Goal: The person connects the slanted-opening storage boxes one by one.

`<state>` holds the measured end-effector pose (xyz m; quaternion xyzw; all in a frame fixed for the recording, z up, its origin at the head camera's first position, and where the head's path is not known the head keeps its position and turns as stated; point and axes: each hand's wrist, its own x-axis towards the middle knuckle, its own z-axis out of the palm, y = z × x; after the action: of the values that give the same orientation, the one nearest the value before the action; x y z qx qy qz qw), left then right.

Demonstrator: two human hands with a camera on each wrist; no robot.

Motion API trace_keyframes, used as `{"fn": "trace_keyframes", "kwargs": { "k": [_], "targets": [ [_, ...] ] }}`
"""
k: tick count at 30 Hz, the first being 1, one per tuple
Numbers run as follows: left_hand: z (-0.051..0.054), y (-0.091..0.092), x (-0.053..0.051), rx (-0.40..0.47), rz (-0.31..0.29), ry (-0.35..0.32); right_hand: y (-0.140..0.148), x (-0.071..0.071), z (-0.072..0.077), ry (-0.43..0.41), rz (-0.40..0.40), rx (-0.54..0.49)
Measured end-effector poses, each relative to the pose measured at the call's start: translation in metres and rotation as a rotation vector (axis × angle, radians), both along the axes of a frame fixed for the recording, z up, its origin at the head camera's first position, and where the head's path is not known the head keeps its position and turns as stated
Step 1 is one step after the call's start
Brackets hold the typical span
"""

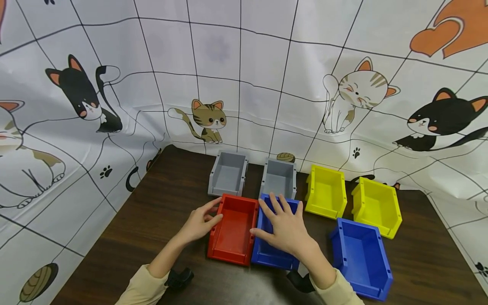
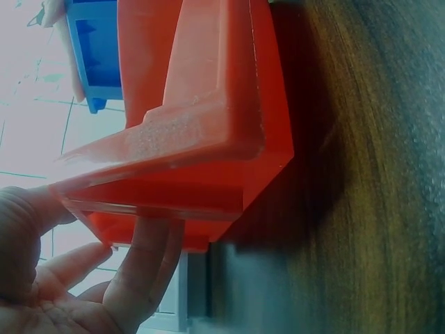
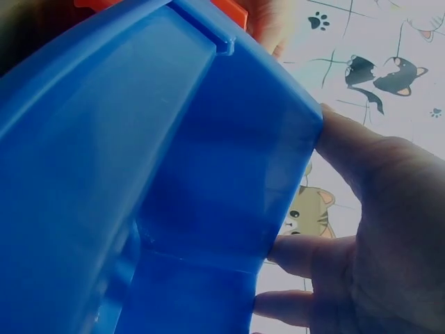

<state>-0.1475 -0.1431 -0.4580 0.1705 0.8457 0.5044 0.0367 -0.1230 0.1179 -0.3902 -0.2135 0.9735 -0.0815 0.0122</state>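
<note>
The red bin [image 1: 233,231] lies in the middle of the dark table [image 1: 160,212], with the near blue bin [image 1: 272,258] alongside on its right; their long rims run nearly level, close enough that they seem to touch. The left hand [image 1: 200,223] pinches the red bin's left wall, thumb up at the rim and fingers on the outer side. The right hand [image 1: 287,228] is spread over the near blue bin, thumb towards the shared edge, fingertips at the far rim; how hard it presses I cannot tell. The step looks like handling these two as a pair. To do it well, steady the blue one from above, guide the red one by its wall so the sides stay parallel, and leave the right thumb clear of the seam, where it could get nipped. Whether the red bin sits fully flat is unclear. On the far side room is tight: the left grey bin [image 1: 228,173] and right grey bin [image 1: 279,178] stand just beyond the pair. To the left there is a broad stretch of bare tabletop before its slanting edge. On the right, a gap separates the pair from the other blue bin [image 1: 362,258], though the right forearm crosses part of it.
</note>
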Motion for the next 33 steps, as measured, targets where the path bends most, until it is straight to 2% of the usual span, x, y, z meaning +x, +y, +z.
{"fn": "trace_keyframes", "kwargs": {
  "k": [7,16,20,24,25,28,31,33],
  "targets": [
    [0.0,0.001,0.001,0.013,0.006,0.008,0.002,0.001,-0.005,0.042,0.007,-0.038],
    [0.001,0.008,-0.001,0.065,-0.012,-0.004,0.003,0.007,-0.039,0.076,-0.037,0.031],
    [0.004,0.008,-0.003,0.047,-0.013,-0.004,0.002,0.007,-0.044,0.101,-0.047,0.018],
    [0.003,0.004,-0.003,0.07,-0.008,0.0,0.002,0.003,-0.044,0.094,-0.03,-0.014],
    [0.001,0.002,-0.002,0.076,-0.011,0.024,0.002,0.002,-0.044,0.089,-0.029,-0.029],
    [0.001,0.0,0.002,0.096,-0.004,0.03,0.002,0.001,-0.045,0.09,-0.033,-0.079],
    [0.001,-0.002,0.004,0.077,-0.002,0.005,0.004,-0.001,-0.045,0.148,-0.043,-0.158],
    [0.0,-0.002,0.004,0.064,0.005,-0.034,0.006,-0.002,-0.044,0.197,-0.047,-0.212]
  ]
}}
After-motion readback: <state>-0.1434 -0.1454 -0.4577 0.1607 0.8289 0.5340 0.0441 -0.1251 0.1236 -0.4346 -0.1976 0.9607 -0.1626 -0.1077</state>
